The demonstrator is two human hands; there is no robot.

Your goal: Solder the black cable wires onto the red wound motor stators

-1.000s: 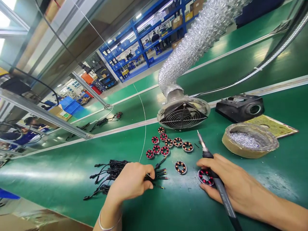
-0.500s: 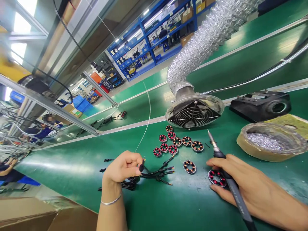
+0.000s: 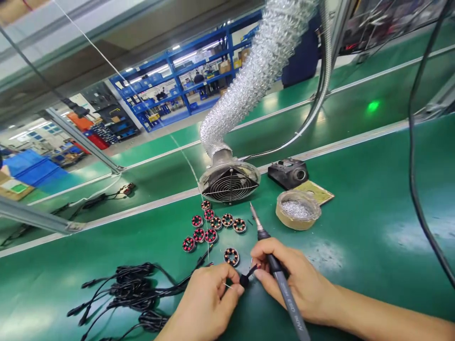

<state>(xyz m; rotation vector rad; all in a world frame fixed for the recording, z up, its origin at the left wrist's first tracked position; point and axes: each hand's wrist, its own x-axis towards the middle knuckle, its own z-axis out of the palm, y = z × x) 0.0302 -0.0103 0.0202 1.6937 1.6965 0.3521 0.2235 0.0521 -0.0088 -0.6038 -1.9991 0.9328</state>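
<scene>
My left hand pinches a black cable close to its end. A thin pale wire hangs down towards this hand. My right hand grips a soldering iron, its metal tip pointing up and away. The right thumb and forefinger meet at the cable's coloured wire ends. A silver rim shows slightly between those fingers; the rest of that part is hidden. Just beyond the hands lies a ring-shaped coil core with copper windings. Several more red and copper cores lie behind it.
Bundled black cables lie at left. A fume extractor with a silver hose stands behind the cores. To its right are a black iron stand, a yellow sponge and a round tub of shiny shavings. A black cord hangs at right.
My left hand has moved right with the cable, and its end now meets the right fingers. The red-wound core in my right hand has become mostly hidden. The view has swung right.
</scene>
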